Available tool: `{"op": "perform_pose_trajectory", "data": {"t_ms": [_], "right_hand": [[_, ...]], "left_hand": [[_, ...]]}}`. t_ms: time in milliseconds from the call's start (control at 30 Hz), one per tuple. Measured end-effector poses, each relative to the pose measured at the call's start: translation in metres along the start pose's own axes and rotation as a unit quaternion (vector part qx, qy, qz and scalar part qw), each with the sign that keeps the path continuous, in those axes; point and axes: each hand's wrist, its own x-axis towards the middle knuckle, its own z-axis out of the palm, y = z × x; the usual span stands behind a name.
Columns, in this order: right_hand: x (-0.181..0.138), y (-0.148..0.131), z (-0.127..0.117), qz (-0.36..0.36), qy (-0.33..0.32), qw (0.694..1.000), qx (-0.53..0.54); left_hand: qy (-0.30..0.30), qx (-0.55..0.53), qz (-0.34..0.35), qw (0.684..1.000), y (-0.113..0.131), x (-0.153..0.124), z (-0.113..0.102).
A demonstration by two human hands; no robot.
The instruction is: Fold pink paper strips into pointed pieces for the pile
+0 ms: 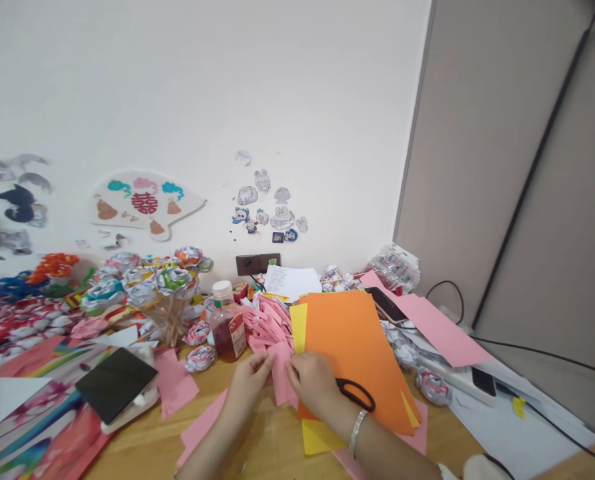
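Note:
A small piece of pink paper (280, 377) is held upright between my two hands over the wooden table. My left hand (253, 375) pinches its left edge, fingers closed. On the other edge my right hand (311, 379) grips it, above the orange paper sheets (350, 333). Black-handled scissors (356, 393) lie on the orange sheets beside my right wrist, their blades hidden beneath the hand. Just behind the hands is a heap of folded pink paper strips (267, 320). Yellow paper (320, 437) sticks out from under the orange stack.
A bottle of dark red liquid (228, 333) stands behind my left hand. Paper flowers on sticks (172, 283) and a black tablet-like device (116, 385) are to the left. At right lie a phone (385, 305), pink sheets (445, 330), a paper rose (433, 387) and cables.

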Motion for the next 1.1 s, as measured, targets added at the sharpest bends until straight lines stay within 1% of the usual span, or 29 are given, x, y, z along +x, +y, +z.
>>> {"op": "perform_pose_trajectory", "data": {"t_ms": [67, 167, 267, 367, 467, 533, 633, 700, 800, 867, 967, 1033, 1100], "right_hand": [[-0.001, -0.003, -0.003, -0.056, -0.01, 0.995, -0.076], [-0.001, -0.007, -0.003, -0.102, -0.024, 0.985, -0.138], [-0.003, -0.009, 0.0, -0.12, -0.022, 0.978, -0.17], [-0.006, -0.012, 0.001, -0.124, -0.006, 0.978, -0.167], [-0.008, -0.014, -0.003, -0.131, 0.01, 0.984, -0.124], [-0.007, -0.013, -0.006, -0.124, 0.004, 0.989, -0.077], [-0.003, -0.008, -0.008, -0.071, -0.033, 0.997, 0.012], [-0.001, -0.003, -0.005, -0.03, -0.063, 0.995, 0.075], [0.0, 0.003, 0.002, -0.009, -0.084, 0.987, 0.134], [0.0, 0.004, 0.004, -0.008, -0.072, 0.986, 0.147], [-0.002, 0.002, 0.001, -0.016, -0.035, 0.982, 0.187], [-0.002, -0.001, -0.003, -0.032, -0.014, 0.97, 0.24], [-0.001, -0.003, -0.006, -0.047, -0.004, 0.955, 0.293]], "left_hand": [[0.002, 0.014, 0.009, 1.0, -0.001, -0.002, 0.003], [0.003, 0.035, 0.032, 0.999, 0.0, -0.005, 0.008], [-0.02, 0.032, 0.031, 0.999, 0.002, -0.008, 0.013], [-0.029, 0.013, 0.025, 0.999, 0.0, -0.008, 0.016], [-0.009, -0.001, 0.031, 0.999, -0.007, -0.005, 0.016], [0.002, -0.012, 0.034, 0.999, -0.012, -0.003, 0.014], [0.026, -0.02, 0.049, 0.998, -0.016, 0.0, 0.01], [0.044, -0.014, 0.064, 0.997, -0.016, 0.001, 0.007], [0.056, -0.008, 0.074, 0.996, -0.017, 0.002, 0.005], [0.059, -0.014, 0.067, 0.996, -0.018, 0.003, 0.005], [0.068, -0.052, 0.034, 0.996, -0.021, 0.004, 0.006], [0.075, -0.084, 0.018, 0.993, -0.02, 0.004, 0.006], [0.061, -0.116, 0.008, 0.991, -0.018, 0.002, 0.007]]}}
